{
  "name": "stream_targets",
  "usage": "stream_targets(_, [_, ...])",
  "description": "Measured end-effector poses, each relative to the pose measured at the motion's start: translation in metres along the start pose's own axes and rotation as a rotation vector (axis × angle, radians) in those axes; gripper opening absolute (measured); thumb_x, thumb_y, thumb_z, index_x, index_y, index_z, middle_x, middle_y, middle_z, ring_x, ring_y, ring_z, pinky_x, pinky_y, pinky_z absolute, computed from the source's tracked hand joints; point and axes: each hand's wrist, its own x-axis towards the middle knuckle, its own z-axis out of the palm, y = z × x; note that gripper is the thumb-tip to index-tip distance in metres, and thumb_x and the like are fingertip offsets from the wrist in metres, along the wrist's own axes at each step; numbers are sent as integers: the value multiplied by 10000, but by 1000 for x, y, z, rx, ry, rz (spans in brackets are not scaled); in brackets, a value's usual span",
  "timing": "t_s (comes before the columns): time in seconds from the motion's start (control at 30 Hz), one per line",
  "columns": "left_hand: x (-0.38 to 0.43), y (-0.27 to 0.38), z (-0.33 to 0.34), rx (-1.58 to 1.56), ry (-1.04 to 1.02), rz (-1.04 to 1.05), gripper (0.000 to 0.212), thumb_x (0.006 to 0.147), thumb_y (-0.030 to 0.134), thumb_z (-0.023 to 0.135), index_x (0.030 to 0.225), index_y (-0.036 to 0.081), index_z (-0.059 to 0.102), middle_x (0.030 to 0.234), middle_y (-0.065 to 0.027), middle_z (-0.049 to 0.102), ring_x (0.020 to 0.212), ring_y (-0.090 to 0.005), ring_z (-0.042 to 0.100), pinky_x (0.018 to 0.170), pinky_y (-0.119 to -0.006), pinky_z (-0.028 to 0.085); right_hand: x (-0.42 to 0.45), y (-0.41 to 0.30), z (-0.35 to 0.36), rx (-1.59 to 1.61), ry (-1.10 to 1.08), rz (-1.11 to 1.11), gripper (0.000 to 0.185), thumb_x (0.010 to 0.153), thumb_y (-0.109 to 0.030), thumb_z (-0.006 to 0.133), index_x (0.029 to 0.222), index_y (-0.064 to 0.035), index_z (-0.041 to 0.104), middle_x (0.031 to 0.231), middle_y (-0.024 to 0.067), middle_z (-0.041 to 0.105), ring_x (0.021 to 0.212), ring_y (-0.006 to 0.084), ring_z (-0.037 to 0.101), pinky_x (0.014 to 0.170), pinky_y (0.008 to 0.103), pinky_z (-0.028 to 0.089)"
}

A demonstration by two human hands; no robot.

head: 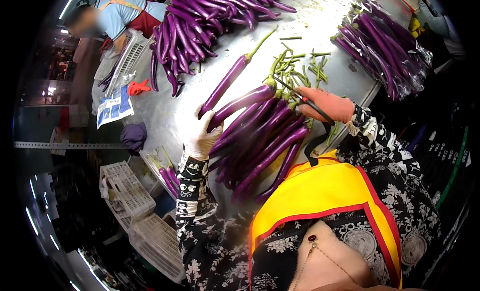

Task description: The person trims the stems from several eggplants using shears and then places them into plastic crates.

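My left hand (203,133), in a white glove, holds two long purple eggplants (227,84) by their lower ends; one has a long green stem. My right hand (325,103), in a salmon-coloured glove, grips scissors with black handles (317,110). Their blades (283,83) reach to the stem of the nearer held eggplant; whether they touch it I cannot tell. Below lies a pile of eggplants (258,141) with their stem ends towards my right hand. Cut green stems (294,68) are scattered on the metal table (165,114) beyond the scissors.
A large eggplant heap (187,28) lies at the far left, bagged eggplants (378,47) at the far right. A co-worker (123,13) leans by a white crate (127,62). Red (138,87) and purple cloth-like items (134,136) rest near the left edge. White crates (127,189) stand below.
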Motion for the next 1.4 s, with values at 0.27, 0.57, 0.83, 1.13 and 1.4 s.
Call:
stream_targets(0.27, [-4,11,1,-75,-28,18,290,591,45,762,862,42,657,984,-184,640,821,-326,622,728,-362,507,-12,-22,-18,231,-117,21,457,892,-226,575,1307,-57,481,927,167,616,856,267,585,810,351,455])
stream_targets(0.57, [-1,21,2,-152,-126,-16,291,596,40,744,875,29,662,1013,-207,634,850,-339,626,745,-363,509,-20,-19,-15,253,-55,-68,501,867,-274,558,1256,29,468,941,219,614,866,354,606,791,384,473])
stream_targets(0.83, [-13,13,14,-255,-181,-67,319,641,56,738,946,14,655,1075,-214,626,888,-330,642,773,-346,518,-35,-7,6,47,155,-89,297,853,-144,554,1116,-11,522,753,210,587,721,374,599,668,408,463])
stream_targets(1.13, [-11,17,19,-309,-149,-95,324,669,61,743,981,21,664,1096,-232,629,872,-292,664,753,-309,528,-19,15,11,129,201,5,375,880,-197,533,1210,-23,489,838,183,561,772,313,564,735,376,450])
stream_targets(1.4, [-10,28,13,-421,-233,-158,272,643,12,716,907,-27,660,1041,-202,643,888,-302,647,789,-314,499,11,12,3,159,162,-39,423,883,-235,521,1223,9,459,815,184,541,762,307,545,733,389,446])
